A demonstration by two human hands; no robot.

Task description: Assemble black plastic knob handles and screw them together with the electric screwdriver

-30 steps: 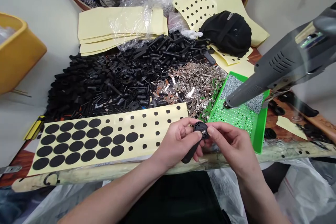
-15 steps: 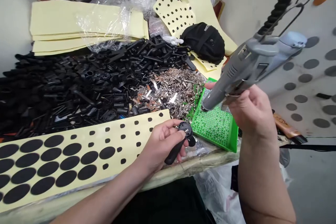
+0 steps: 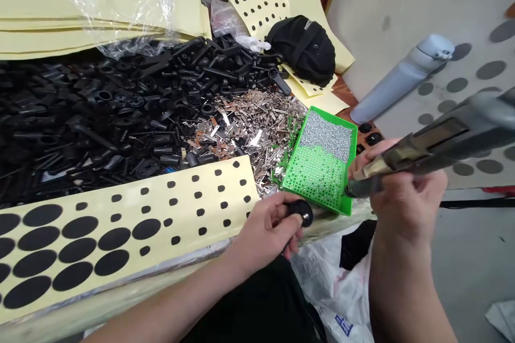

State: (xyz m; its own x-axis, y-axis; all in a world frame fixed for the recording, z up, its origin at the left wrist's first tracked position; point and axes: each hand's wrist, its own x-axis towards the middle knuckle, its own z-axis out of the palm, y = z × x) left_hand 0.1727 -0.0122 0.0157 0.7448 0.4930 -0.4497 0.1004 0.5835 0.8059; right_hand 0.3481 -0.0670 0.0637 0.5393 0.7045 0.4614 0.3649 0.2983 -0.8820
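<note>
The bench (image 3: 346, 90) carries heaped black parts (image 3: 132, 102), loose metal strips (image 3: 257, 123), a green tray (image 3: 314, 171) and yellow sheets (image 3: 185, 209).

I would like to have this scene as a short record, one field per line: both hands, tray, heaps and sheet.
Left hand: grips a round-headed black plastic part
Right hand: holds a long grey power tool
Tray: green perforated plastic tray, small silvery pieces at its far end
Heaps: black plastic parts beside flat shiny metal strips
Sheet: pale yellow sheet, large black discs and smaller black spots
</note>
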